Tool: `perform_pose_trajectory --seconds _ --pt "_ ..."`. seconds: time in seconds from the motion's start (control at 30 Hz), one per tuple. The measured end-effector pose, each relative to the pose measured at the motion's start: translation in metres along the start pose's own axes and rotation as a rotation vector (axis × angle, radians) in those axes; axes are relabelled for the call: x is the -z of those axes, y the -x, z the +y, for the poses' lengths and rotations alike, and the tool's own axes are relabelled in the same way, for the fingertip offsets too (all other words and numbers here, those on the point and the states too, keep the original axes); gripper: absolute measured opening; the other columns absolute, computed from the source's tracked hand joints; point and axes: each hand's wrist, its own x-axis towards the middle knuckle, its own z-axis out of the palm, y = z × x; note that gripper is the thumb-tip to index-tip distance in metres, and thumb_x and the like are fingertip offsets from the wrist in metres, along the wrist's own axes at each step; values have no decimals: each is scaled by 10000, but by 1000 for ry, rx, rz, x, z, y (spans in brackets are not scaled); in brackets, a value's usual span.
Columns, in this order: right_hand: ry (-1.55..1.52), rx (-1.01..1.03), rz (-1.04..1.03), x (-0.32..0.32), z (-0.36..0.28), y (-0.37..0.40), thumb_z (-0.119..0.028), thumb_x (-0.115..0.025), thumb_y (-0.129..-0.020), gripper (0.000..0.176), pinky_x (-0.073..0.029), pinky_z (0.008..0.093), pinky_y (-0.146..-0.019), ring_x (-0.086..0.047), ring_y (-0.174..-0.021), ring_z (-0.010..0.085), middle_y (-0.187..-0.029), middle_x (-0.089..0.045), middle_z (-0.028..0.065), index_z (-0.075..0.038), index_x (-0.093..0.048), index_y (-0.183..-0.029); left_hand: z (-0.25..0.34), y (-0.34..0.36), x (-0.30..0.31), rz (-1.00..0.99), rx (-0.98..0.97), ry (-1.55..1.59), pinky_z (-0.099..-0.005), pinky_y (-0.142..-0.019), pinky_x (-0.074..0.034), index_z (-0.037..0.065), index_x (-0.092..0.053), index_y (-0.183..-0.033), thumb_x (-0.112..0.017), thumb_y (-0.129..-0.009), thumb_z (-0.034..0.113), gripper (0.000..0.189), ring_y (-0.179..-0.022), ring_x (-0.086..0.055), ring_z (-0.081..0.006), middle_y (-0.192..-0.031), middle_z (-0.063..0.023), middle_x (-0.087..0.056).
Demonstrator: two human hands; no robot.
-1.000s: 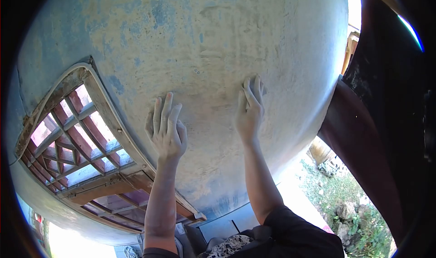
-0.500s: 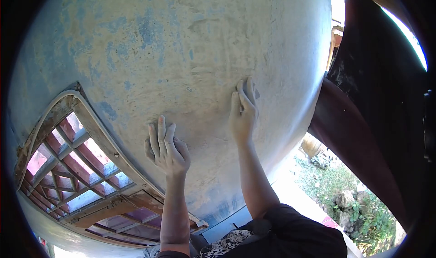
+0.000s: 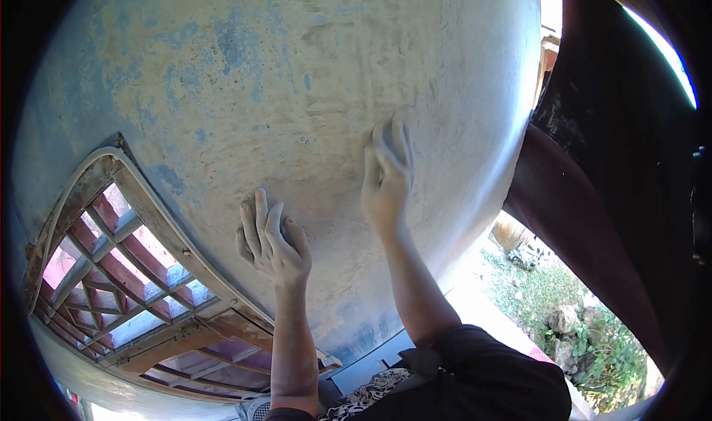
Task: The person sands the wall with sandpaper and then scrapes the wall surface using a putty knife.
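A weathered wall [image 3: 319,72] with patchy cream, grey and blue paint fills the middle of the head view, bent by the wide lens. My left hand [image 3: 273,244] rests against it low down, fingers stretched out and slightly apart, holding nothing. Higher and to the right, my right hand [image 3: 387,180] is at the wall with its fingers bent and the thumb side toward the left. What those fingers hold, if anything, blends with the grey surface and cannot be made out. Pale dust coats both hands.
A wooden-framed window [image 3: 122,261] with a diagonal lattice lies left of my left hand. Dark maroon sheeting [image 3: 593,169] hangs at the right. Below it are grass, rocks [image 3: 567,321] and green plants.
My right hand has shifted slightly left across the wall, its fingers now more bent. My left hand stays at nearly the same place. The view has moved a little.
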Motion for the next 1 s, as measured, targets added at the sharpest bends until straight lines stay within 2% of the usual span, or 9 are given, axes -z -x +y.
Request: perform_pose_trajectory --seconds 0.1,0.3,0.4,0.6,0.73,0.8,0.93,1.0 --pt "66 16 -60 9 -11 35 -113 -660 -1002 285 -366 528 -1195 -417 -1476 501 -1577 -499 229 -40 -744 -1264 2 -1 2 -14 1 -2 -510 -1174 -279 83 -611 -1303 -557 -1025 187 302 -1446 -497 -397 -1521 -148 -595" --pt "16 25 -2 5 11 -20 -114 -665 -998 287 -366 531 -1182 -425 -1472 499 -1577 -510 204 -65 -757 -1265 0 2 -2 -11 -8 -30 -511 -1185 -266 91 -611 -1326 -547 -1040 223 321 -1462 -477 -399 -1533 -148 -584" --pt "-12 60 6 0 21 -25 -115 -670 -992 294 -371 533 -1174 -417 -1479 495 -1578 -500 226 -68 -757 -1269 4 2 -2 -30 0 -74 -508 -1196 -253 96 -609 -1372 -542 -1042 227 362 -1484 -450 -394 -1551 -147 -567" --pt "38 72 -122 19 -1 43 -150 -697 -988 307 -362 513 -1180 -435 -1484 444 -1601 -465 246 -95 -757 -1284 4 3 -3 -46 -25 -122 -511 -1213 -223 119 -595 -1438 -527 -1042 286 435 -1521 -396 -389 -1583 -146 -532" --pt "126 40 -135 23 14 3 -179 -721 -979 319 -349 511 -1185 -426 -1488 416 -1617 -451 223 -137 -759 -1293 2 6 -6 -57 -26 -117 -518 -1221 -199 119 -594 -1437 -525 -1037 316 451 -1526 -387 -392 -1583 -148 -531" --pt "15 -75 -109 23 9 -17 -192 -739 -965 287 -342 512 -1185 -413 -1488 408 -1618 -446 216 -154 -784 -1246 1 6 -6 -71 -12 -116 -523 -1226 -180 116 -582 -1446 -523 -1036 326 465 -1535 -371 -393 -1593 -154 -519" --pt "-58 -80 -60 13 1 9 -192 -729 -974 252 -340 517 -1179 -419 -1476 409 -1601 -466 207 -142 -796 -1212 5 5 -3 -88 -13 -115 -529 -1227 -176 113 -558 -1464 -516 -1041 328 476 -1543 -357 -392 -1606 -161 -500" --pt "20 -8 -67 13 -4 32 -186 -714 -986 258 -345 527 -1184 -422 -1475 418 -1611 -451 214 -129 -787 -1227 6 4 -1 -104 -11 -110 -535 -1226 -174 108 -540 -1477 -507 -1046 332 487 -1549 -344 -392 -1617 -167 -483"
